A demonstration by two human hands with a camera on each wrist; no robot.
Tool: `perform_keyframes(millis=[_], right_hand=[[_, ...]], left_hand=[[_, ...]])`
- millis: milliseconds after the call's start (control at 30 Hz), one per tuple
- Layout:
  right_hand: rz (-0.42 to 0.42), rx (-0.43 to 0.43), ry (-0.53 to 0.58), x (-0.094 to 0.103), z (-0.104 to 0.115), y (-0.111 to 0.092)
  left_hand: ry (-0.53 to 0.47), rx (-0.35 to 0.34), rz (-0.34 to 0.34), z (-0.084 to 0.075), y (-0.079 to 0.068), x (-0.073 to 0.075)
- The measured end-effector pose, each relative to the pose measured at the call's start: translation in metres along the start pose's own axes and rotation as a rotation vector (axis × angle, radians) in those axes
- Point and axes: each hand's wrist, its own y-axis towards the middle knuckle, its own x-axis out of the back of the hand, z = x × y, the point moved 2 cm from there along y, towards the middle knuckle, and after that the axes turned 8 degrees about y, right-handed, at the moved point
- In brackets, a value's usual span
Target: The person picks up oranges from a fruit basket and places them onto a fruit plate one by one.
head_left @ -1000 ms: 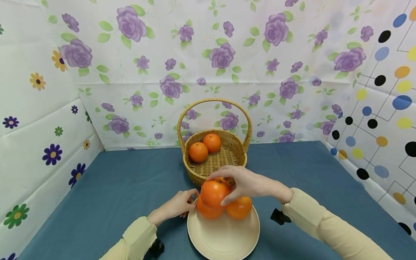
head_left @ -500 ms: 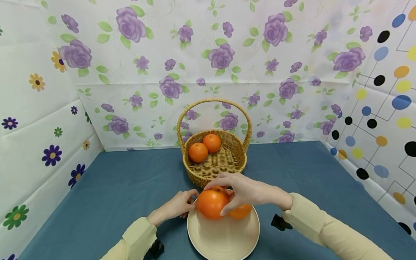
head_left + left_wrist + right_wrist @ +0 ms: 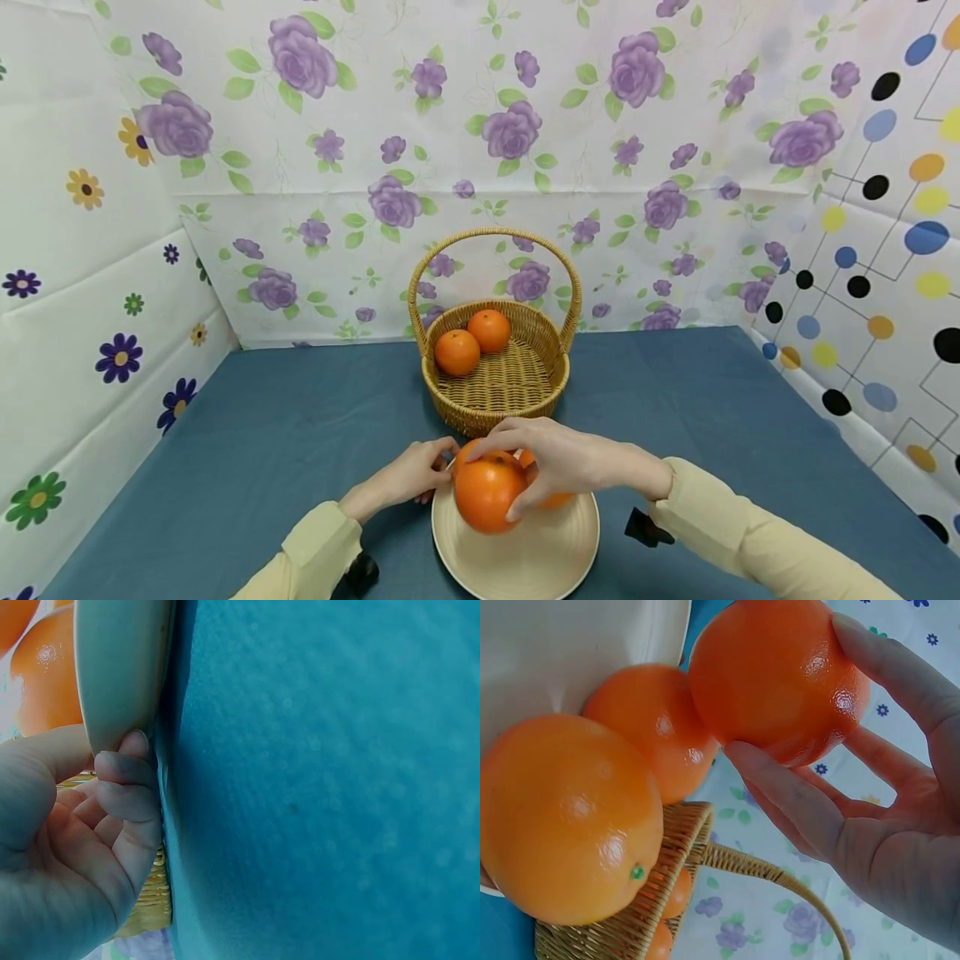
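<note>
My right hand [image 3: 558, 458] grips a large, shiny orange [image 3: 491, 498] between thumb and fingers, above the far part of a cream plate [image 3: 517, 562]. The right wrist view shows this held orange [image 3: 776, 682] in front of two others: a paler orange [image 3: 570, 817] with a green stem spot, and a redder orange [image 3: 656, 724]. Both lie on the plate, mostly covered by the held fruit and hand in the head view. At the plate's left edge, my left hand [image 3: 408, 479] pinches the rim [image 3: 120, 682] between thumb and curled fingers.
A woven basket [image 3: 528, 371] with a tall arched handle [image 3: 495, 231] stands right behind the plate. Two oranges [image 3: 458, 352] lie in its left part. Blue cloth [image 3: 315, 400] covers the table, with patterned white sheets [image 3: 465, 125] hanging at the back and sides.
The right hand has brought its orange down and slightly nearer the body, over the plate. The left hand has stayed at the rim.
</note>
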Motion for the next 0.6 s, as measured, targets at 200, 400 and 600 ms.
perform_keyframes(millis=[200, 400, 600], right_hand=[[0.028, 0.005, -0.035, -0.006, -0.002, 0.001], [0.046, 0.011, -0.065, -0.012, -0.003, 0.000], [0.053, 0.016, -0.082, -0.018, -0.005, 0.000]], left_hand=[[0.003, -0.008, -0.005, 0.000, 0.000, 0.000], [0.020, -0.008, -0.009, 0.000, 0.000, 0.000], [0.019, -0.006, -0.008, 0.000, 0.000, 0.000]])
